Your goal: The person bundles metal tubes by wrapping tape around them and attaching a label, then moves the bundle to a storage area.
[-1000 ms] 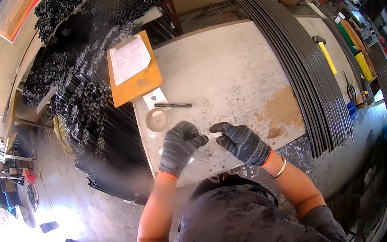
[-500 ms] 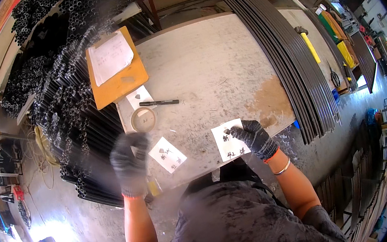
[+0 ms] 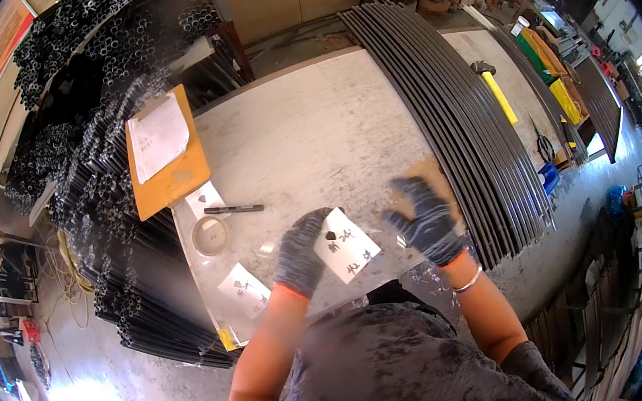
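In a dark grey knitted glove with an orange cuff, my left hand (image 3: 301,253) grips the left edge of a white paper card (image 3: 348,247) with black handwriting and a small dark mark. To its right, my gloved right hand (image 3: 426,224) is apart from the card, thumb and fingers spread. A small pale, shiny bit (image 3: 401,242) shows by its fingertips; what it is I cannot make out. A second handwritten card (image 3: 244,290) lies on the table left of my left hand. Beyond it are a roll of tape (image 3: 196,237) and a black marker (image 3: 234,209).
An orange clipboard (image 3: 196,164) with paper overhangs the worktable's (image 3: 288,124) left edge, above another white card (image 3: 205,199). Long dark metal tubes (image 3: 440,122) lie across the right side, with a yellow-handled hammer (image 3: 499,97) and scissors (image 3: 544,147) beyond. Bundled tubes (image 3: 86,181) are stacked at left.
The card has passed from my right hand to my left, which moved right from near the tape roll. My right hand has let go and spread its fingers. The view has shifted slightly.
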The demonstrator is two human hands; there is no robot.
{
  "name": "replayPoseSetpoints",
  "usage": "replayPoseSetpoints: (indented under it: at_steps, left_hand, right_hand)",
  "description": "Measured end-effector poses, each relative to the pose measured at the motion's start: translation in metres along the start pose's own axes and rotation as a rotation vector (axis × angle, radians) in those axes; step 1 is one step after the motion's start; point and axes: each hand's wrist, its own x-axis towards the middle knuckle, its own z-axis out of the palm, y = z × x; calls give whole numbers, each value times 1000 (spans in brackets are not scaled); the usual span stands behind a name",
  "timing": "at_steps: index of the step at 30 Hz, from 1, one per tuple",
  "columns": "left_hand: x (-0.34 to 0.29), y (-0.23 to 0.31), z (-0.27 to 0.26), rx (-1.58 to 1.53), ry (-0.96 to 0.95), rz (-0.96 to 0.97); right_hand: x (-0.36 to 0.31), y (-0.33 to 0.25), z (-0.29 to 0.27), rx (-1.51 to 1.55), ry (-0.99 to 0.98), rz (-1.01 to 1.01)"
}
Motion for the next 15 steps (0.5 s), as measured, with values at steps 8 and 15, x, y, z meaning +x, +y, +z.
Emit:
replayPoseSetpoints:
  at_steps: [8, 15]
  left_hand:
    - [21, 33, 49, -381, 54, -52]
    - [45, 39, 102, -225, -226, -171]
  right_hand:
    - [-22, 40, -42, 1107, -859, 551]
    - [1, 60, -5, 1762, -651, 387]
